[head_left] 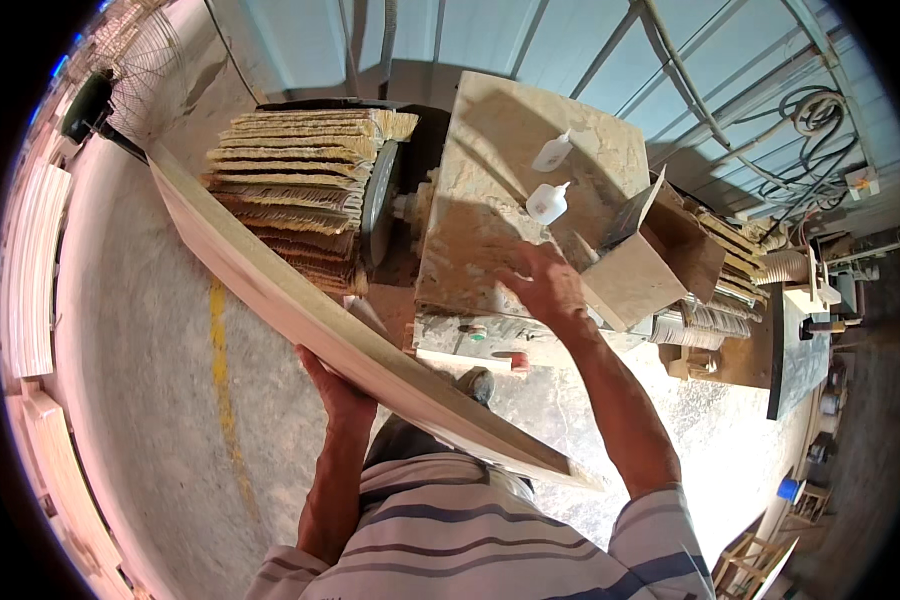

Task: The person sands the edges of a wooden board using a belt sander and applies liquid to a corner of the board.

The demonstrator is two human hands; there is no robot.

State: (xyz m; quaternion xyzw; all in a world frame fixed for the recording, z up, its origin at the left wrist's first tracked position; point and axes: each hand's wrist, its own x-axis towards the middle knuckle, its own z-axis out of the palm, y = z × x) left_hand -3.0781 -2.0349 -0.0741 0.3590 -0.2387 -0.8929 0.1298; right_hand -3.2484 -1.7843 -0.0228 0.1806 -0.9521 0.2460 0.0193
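Observation:
A long, curved wooden board (315, 305) slants across in front of my body, from the upper left down to the lower right. My left hand (342, 390) grips its near side around the middle, with most of the fingers hidden behind or under it. Over the dusty top of a machine housing (480, 220), my right hand (550, 285) reaches forward with its fingers apart and nothing in them. Just beyond those fingers lies a small white squeeze bottle (547, 203) with a pointed nozzle. A second such bottle (552, 153) lies farther back.
Left of the housing is a large flap sanding wheel (290, 190) on a shaft. An open cardboard box (635, 280) stands to the right, near another flap wheel (725, 315). A fan (90, 105) and stacked boards (35, 270) are at far left; coiled cables (820, 115) hang at right.

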